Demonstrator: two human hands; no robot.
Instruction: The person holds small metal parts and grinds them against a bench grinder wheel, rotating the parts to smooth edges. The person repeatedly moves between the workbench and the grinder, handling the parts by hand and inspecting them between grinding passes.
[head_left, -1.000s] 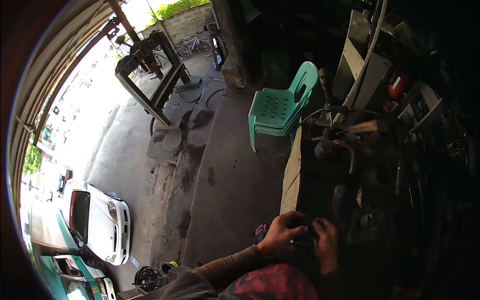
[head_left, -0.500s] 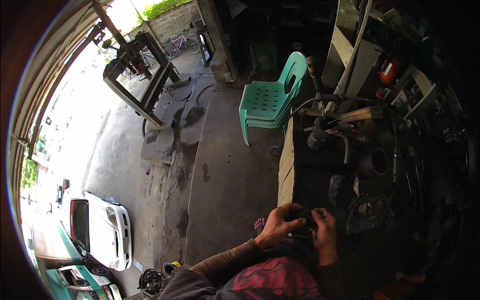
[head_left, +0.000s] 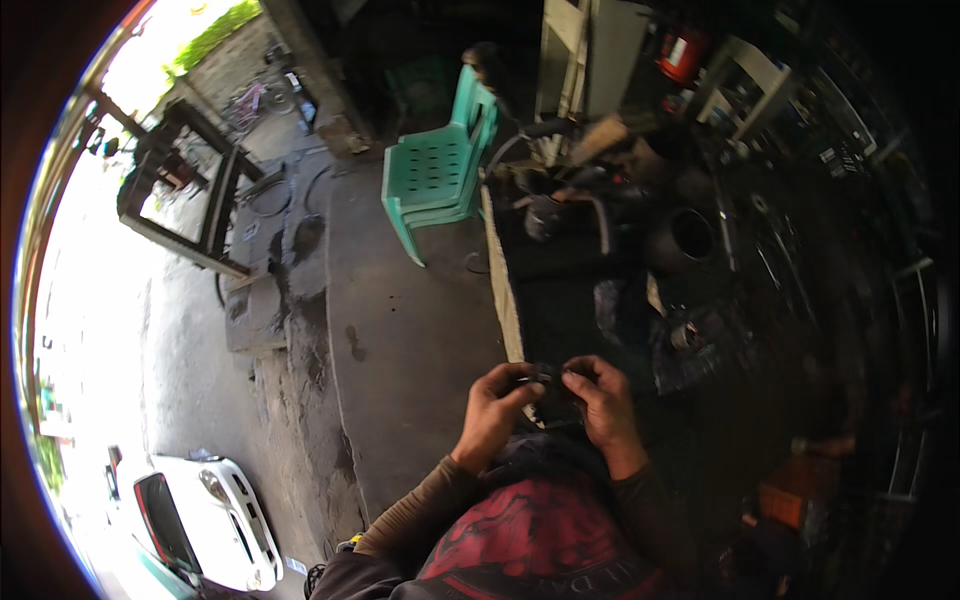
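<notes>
Both my hands are held up in front of my body, at the near edge of a dark, cluttered workbench (head_left: 560, 300). The fingers of my left hand (head_left: 490, 410) are pinched around a small dark piece (head_left: 542, 376), too small and dim to name. Facing it across a narrow gap, my right hand (head_left: 607, 405) has its thumb and forefinger brought together. Whatever sits between those right fingertips is too dark to make out.
On the bench lie a round hollow metal cylinder (head_left: 688, 236), a dark crumpled bag (head_left: 690, 365) and several dark tools. Stacked green plastic chairs (head_left: 430, 170) stand beyond its left corner. A press frame (head_left: 190, 190) and a white car (head_left: 205, 520) are farther left.
My view has turned, so the chairs, bench and press frame sit farther left. My hands have come up a little, and the right fingertips have drawn slightly apart from the left.
</notes>
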